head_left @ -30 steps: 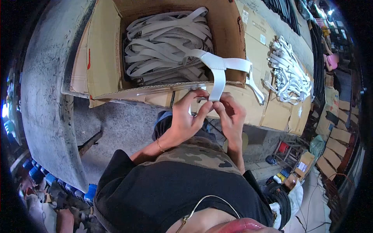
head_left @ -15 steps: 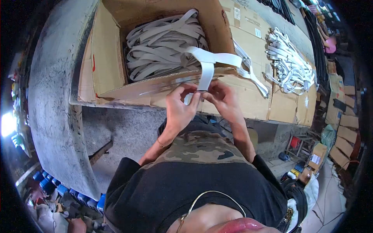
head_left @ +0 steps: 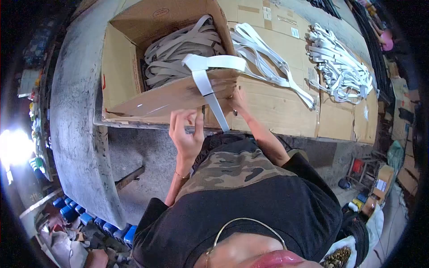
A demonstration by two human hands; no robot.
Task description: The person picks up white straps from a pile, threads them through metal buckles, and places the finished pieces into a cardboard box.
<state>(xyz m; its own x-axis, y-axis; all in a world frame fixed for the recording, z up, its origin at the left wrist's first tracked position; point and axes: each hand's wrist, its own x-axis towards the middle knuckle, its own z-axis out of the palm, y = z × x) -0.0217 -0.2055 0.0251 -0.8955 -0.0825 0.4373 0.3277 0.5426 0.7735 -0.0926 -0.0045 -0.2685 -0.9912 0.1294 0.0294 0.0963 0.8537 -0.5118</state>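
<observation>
A white elastic strap (head_left: pixel 215 108) hangs over the front wall of the cardboard box (head_left: pixel 154 99), its sewn joint at the top and a small dark slider (head_left: pixel 208 94) partway down. My left hand (head_left: pixel 185 134) is raised just left of the hanging end, apart from it. Its fingers are curled in towards the thumb, and I cannot tell what is between them. To the right of the strap, my right hand (head_left: pixel 240 100) is up against the box's front corner, fingertips mostly hidden. Grey-white straps (head_left: pixel 178 49) fill the box in a tangled heap.
More white straps (head_left: pixel 263 53) lie on flattened cardboard (head_left: pixel 277 109) right of the box. Farther right sits a dense bundle of white straps (head_left: pixel 342 67). The bare grey tabletop (head_left: pixel 73 107) extends left. A person in pink (head_left: pixel 386 40) is at the far right.
Both hands have parted from the strap's dark slider: the left drew back leftward, the right went up to the box corner. The strap now hangs by itself, and the view has shifted.
</observation>
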